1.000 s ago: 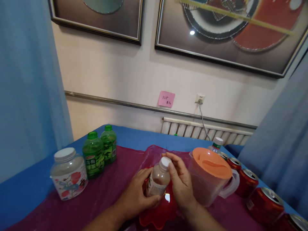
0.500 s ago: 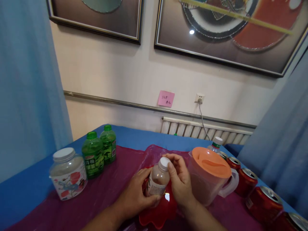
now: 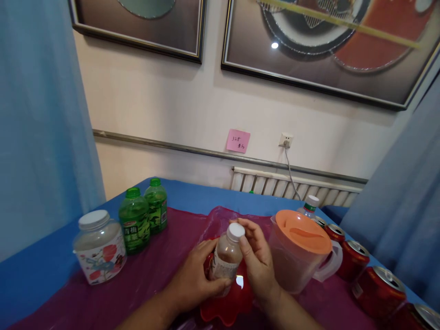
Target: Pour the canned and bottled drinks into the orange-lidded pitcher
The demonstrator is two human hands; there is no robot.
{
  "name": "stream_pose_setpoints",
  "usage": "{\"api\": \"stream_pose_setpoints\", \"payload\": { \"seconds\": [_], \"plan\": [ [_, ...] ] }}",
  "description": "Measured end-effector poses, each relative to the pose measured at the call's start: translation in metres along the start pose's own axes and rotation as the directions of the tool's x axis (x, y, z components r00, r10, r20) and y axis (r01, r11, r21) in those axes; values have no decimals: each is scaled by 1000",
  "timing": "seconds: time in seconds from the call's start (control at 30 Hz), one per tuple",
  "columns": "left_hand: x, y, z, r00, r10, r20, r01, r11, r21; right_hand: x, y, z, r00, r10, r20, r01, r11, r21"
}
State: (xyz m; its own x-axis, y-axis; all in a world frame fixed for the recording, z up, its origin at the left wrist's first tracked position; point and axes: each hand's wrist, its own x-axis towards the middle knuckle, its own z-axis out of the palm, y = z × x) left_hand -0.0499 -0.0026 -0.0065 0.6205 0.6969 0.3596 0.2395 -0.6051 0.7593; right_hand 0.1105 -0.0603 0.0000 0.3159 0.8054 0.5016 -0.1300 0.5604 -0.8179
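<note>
A small clear bottle [image 3: 226, 257] with a white cap [image 3: 236, 231] stands slightly tilted in my left hand [image 3: 192, 275], whose fingers and thumb wrap round its body. My right hand [image 3: 257, 261] is at the top of the bottle, with thumb and fingers closed on the white cap. Beneath the bottle and both hands is a red dish with a wavy rim [image 3: 227, 315], partly hidden by them. A clear pitcher [image 3: 287, 263] with an orange lid [image 3: 302, 231] stands just right of my right hand.
A wide jar [image 3: 100, 250] and two green bottles [image 3: 134, 224] stand at the left. Several red cans [image 3: 378, 291] line the right edge, near a white-capped bottle [image 3: 310, 206]. Purple sheeting [image 3: 154, 263] covers part of the blue table [image 3: 192, 195]; a wall stands behind.
The whole view has shifted very slightly. Both hands keep almost the same hold on the bottle and its cap.
</note>
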Motion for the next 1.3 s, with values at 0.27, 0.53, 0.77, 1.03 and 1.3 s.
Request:
{"api": "stream_pose_setpoints", "payload": {
  "seconds": [0.27, 0.53, 0.77, 1.03, 1.3],
  "plan": [
    [1, 3, 2, 1000, 24, -3, -24, 1000, 15, -5, 5, 4, 994, -48, -98, 38, 994, -98],
    [2, -8, 1, 997, 60, -55, -57, 997, 58, 2, -4, 11, 995, -64, -71, 46, 970, -239],
    [5, -24, 0, 988, 128, -88, -128, 992, 7, 15, -37, 26, 997, 50, -56, -72, 867, -492],
    [4, -22, -6, 973, 69, -220, -109, 978, -177, 11, -119, -7, 993, -5, -114, -25, 966, -257],
    [12, -24, 2, 933, 120, -339, -104, 993, 65, -26, -206, -118, 937, 59, -343, -222, 861, -457]
  ]
}}
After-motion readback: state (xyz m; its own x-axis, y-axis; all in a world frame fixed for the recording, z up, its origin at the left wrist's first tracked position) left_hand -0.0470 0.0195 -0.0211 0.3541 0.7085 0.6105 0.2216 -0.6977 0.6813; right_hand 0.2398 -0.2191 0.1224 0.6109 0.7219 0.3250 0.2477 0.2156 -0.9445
